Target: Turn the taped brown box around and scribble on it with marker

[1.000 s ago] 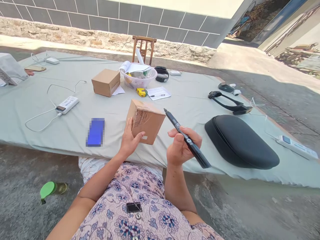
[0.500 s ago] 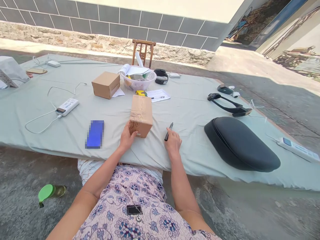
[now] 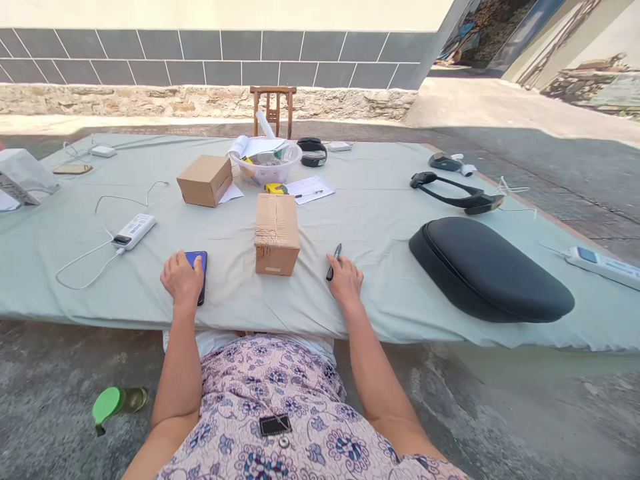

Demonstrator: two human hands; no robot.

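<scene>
My left hand (image 3: 182, 277) lies over a smartphone (image 3: 202, 281) near the table's front edge, fingers curled at its left side and thumb across the screen. The hand hides much of the phone. A black marker pen (image 3: 334, 262) is in my right hand (image 3: 346, 279), which rests on the cloth with the pen pointing away from me. Between both hands, touched by neither, stands a small cardboard box (image 3: 277, 237) with dark scribbles at its left front edge and print low on its front.
Behind the box are a yellow tape measure (image 3: 275, 189), a written sheet (image 3: 316, 189), a second carton (image 3: 205, 181) and a filled plastic basket (image 3: 265, 172). A black case (image 3: 490, 270) and headset (image 3: 457, 194) lie right. A white power strip (image 3: 134, 232) with cable lies left.
The box was lowered and set down on the table. My left hand let go of it and moved left onto the phone. My right hand came down to the cloth with the marker.
</scene>
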